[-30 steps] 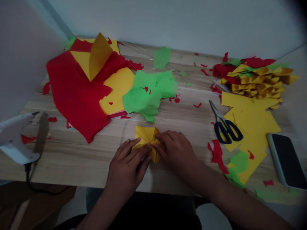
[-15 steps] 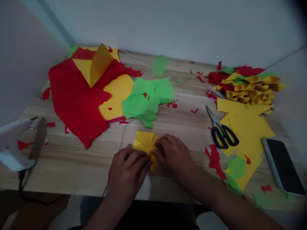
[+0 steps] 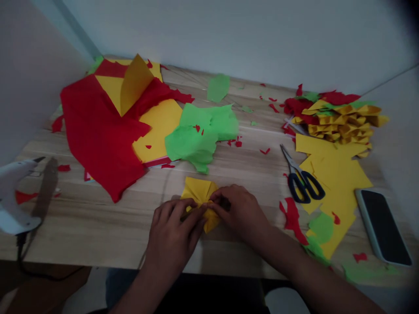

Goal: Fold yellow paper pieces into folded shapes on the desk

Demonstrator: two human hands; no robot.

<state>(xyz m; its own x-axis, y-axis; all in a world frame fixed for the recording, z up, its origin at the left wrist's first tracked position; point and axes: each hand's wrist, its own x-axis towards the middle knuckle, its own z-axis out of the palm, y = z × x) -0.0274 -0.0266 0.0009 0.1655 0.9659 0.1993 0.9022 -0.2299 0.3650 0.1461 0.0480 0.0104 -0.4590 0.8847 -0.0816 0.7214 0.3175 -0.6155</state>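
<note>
A creased yellow paper piece [image 3: 198,187] is held just over the front of the table, its folds gathering toward the middle. My left hand [image 3: 175,224] pinches it from the left, thumb and fingers closed near the centre. From the right, my right hand [image 3: 240,209] grips it too, with thumb and index finger meeting at the gathered middle. The fingers cover part of the paper's centre. Beyond it lies crumpled green paper [image 3: 209,126] with small red scraps on top.
Large red paper [image 3: 101,131] and yellow sheets [image 3: 159,126] lie at left, behind a glue gun [image 3: 16,196]. At right are scissors [image 3: 303,179], yellow paper [image 3: 340,170], a pile of folded yellow pieces [image 3: 347,122] and a phone [image 3: 382,226]. Red and green scraps are scattered around.
The fingers of both hands have shifted slightly at the paper's middle, my left index finger now more arched. The paper stays in nearly the same place. The camera view has moved slightly.
</note>
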